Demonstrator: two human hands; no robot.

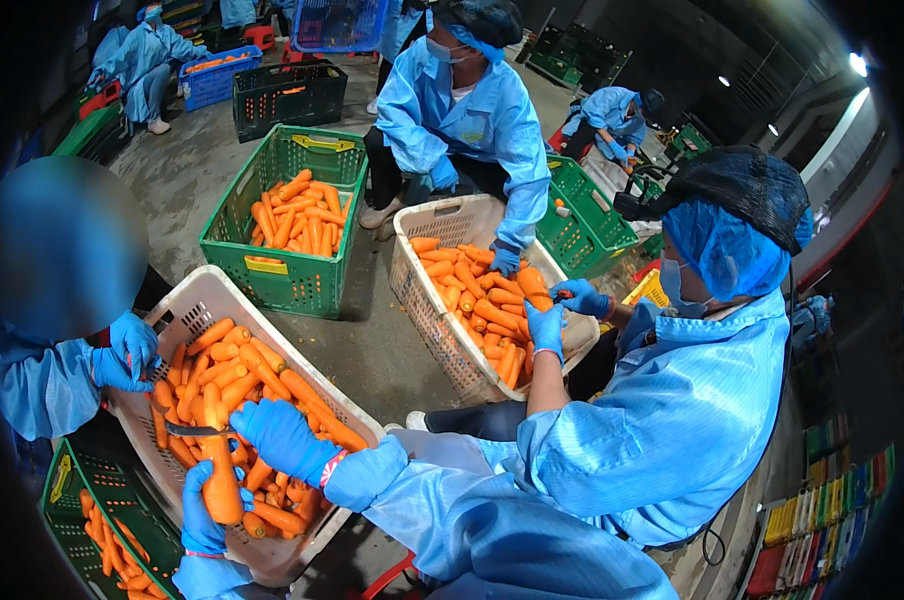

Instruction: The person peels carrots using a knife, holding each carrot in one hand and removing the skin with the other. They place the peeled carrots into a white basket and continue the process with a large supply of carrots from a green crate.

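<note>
R hand [284,438] w/ 1 knife [194,431]

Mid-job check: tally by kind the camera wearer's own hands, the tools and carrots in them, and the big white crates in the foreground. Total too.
Hands: 2, the left hand and the right hand
Bladed tool in hand: 1
Held carrot: 1
White crates: 2, the near crate and the farther crate
Total: 6

carrots [262,370] in near crate [194,315] | second crate [297,285] behind | third crate [437,335] right
</note>
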